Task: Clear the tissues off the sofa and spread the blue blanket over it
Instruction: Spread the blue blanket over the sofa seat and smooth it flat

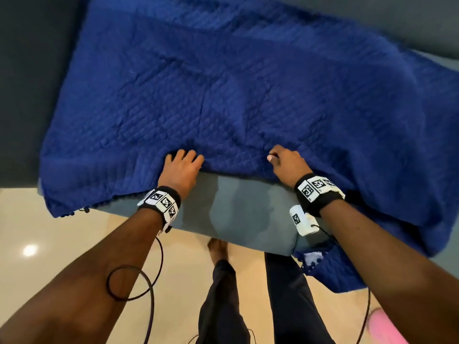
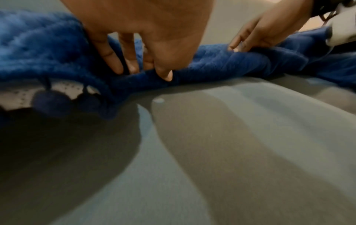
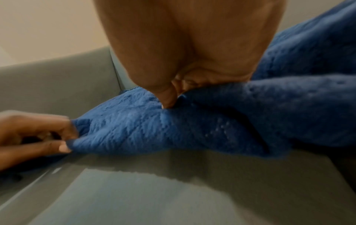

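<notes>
From the head camera, the blue blanket (image 1: 223, 83) lies spread across the grey sofa (image 1: 238, 209), its near edge drawn back so a strip of seat shows bare. The left hand (image 1: 182, 167) and right hand (image 1: 285, 162) both sit on that near edge, fingers curled into the fabric.

In the left wrist view, the left fingers (image 2: 133, 60) and thumb close on a fold of blanket (image 2: 38, 45) right at the seat's front; small pom-poms (image 2: 52, 102) hang from its hem.

The right wrist view is blurred, but the right thumb (image 3: 167, 95) seems to pinch the blanket (image 3: 212, 121) against the curled fingers behind it.
</notes>
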